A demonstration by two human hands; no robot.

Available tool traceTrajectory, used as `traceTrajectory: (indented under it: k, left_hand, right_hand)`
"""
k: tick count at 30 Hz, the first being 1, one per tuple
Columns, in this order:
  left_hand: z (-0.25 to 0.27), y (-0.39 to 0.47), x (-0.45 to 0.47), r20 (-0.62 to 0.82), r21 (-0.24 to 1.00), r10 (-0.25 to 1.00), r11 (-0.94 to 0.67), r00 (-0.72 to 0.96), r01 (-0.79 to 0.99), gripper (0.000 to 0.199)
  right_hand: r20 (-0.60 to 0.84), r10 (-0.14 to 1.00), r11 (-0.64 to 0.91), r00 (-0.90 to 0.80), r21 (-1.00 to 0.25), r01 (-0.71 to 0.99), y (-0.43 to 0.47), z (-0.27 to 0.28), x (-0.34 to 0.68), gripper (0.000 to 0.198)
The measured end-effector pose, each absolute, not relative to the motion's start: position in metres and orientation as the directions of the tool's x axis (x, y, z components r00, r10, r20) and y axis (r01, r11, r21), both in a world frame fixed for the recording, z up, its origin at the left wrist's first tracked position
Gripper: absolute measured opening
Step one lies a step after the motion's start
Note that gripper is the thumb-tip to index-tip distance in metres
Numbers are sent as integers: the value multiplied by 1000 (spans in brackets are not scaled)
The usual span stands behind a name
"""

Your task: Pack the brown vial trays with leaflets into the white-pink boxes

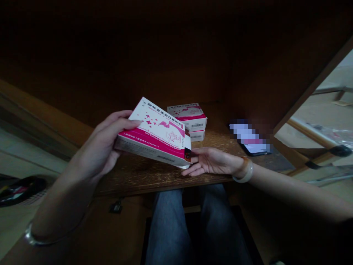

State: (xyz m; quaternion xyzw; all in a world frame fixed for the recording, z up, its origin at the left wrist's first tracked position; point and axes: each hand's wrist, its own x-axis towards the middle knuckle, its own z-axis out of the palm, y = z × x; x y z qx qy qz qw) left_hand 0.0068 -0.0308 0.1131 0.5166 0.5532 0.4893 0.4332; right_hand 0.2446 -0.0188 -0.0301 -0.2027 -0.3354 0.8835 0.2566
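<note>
My left hand is closed around the left end of a white and pink medicine box, thumb on its top face. The box is tilted above the shelf. Its right end is open, and the dark brown ends of vials show inside. My right hand lies palm up at that open end, its fingers loosely stretched toward the flap. Some fingertips are hidden by the box, so I cannot tell whether they touch it. Behind it, two similar boxes are stacked on the wooden shelf.
A phone with a lit, blurred screen lies to the right on the shelf. Dark wooden panels enclose the space at the back and right. Below the shelf's front edge are my legs in jeans. A black-rimmed basket stands at the left.
</note>
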Motion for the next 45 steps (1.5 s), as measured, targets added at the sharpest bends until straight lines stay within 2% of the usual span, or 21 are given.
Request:
traceTrajectory:
  k: [4, 8, 10, 13, 17, 21, 25, 29, 31, 38, 42, 45]
  left_hand:
    - [118, -27, 10, 139, 964, 986, -115, -88, 238, 62]
    - [124, -28, 11, 157, 964, 979, -123, -128, 235, 51]
    - [127, -29, 9, 137, 973, 983, -110, -122, 203, 41]
    - [132, -31, 0, 121, 980, 983, -97, -137, 173, 27]
    - [136, -28, -21, 152, 981, 962, -118, -227, 156, 31]
    - [129, -15, -41, 101, 986, 953, -58, -286, 155, 38]
    - [114, 5, -60, 47, 992, 941, -6, -334, 123, 38]
    - [100, 25, -80, 93, 992, 890, -44, -447, 119, 32]
    - [92, 36, -87, 72, 993, 877, -17, -475, 119, 24]
    - [55, 65, -89, -7, 988, 946, 56, -323, 143, 22]
    - [27, 83, -80, 44, 977, 974, 4, -221, 213, 24]
    - [8, 99, -76, 124, 950, 975, -63, -185, 305, 30]
  right_hand:
    - [-204, 592, -701, -780, -609, -372, -14, -31, 247, 50]
    - [-131, 628, -664, -767, -605, -440, -14, -30, 247, 69]
    - [-148, 651, -654, -744, -607, -451, -15, -29, 247, 64]
    - [-223, 682, -668, -696, -578, -469, -18, -26, 248, 46]
    - [-275, 741, -647, -613, -536, -542, -20, -21, 251, 27]
    - [-328, 739, -662, -589, -516, -544, -19, -18, 252, 31]
    - [-320, 735, -672, -598, -466, -576, -17, -19, 252, 37]
    - [-291, 729, -672, -619, -474, -569, -16, -21, 253, 41]
    - [-287, 728, -672, -622, -480, -565, -16, -23, 254, 43]
    - [-287, 731, -671, -619, -473, -572, -15, -27, 255, 49]
    - [-276, 708, -692, -650, -453, -561, -14, -27, 255, 50]
    - [-283, 701, -700, -655, -448, -556, -14, -26, 255, 42]
